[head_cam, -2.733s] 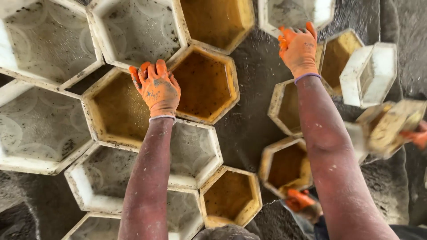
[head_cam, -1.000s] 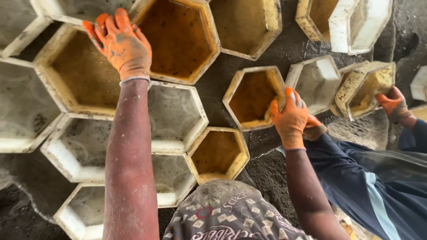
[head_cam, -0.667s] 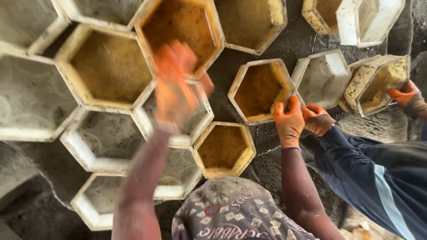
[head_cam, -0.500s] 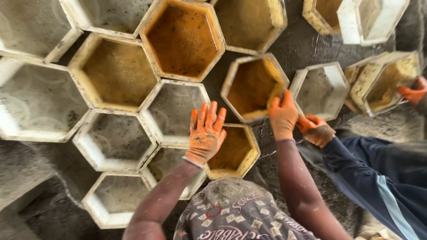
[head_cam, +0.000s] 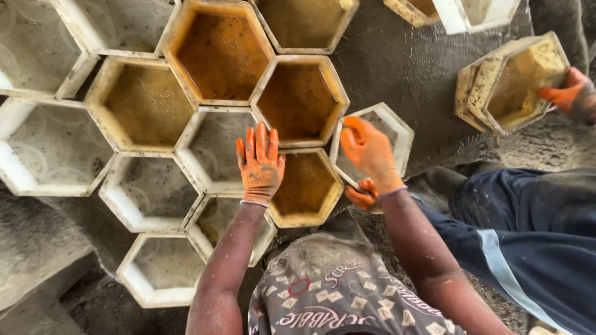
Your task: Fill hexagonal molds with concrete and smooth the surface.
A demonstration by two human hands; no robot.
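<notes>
Where the two orange-gloved hands meet the ground lie hexagonal moulds packed edge to edge; left hand (head_cam: 259,166), fingers spread flat, rests on the rims between a white mould (head_cam: 214,149) and a small yellow mould (head_cam: 307,188); right hand (head_cam: 367,151), fingers curled, grips the near rim of a white tilted mould (head_cam: 390,130); a co-worker's gloved hand (head_cam: 364,196) touches it from below; another co-worker's hand (head_cam: 568,92) holds a yellow mould (head_cam: 512,80) at far right.
</notes>
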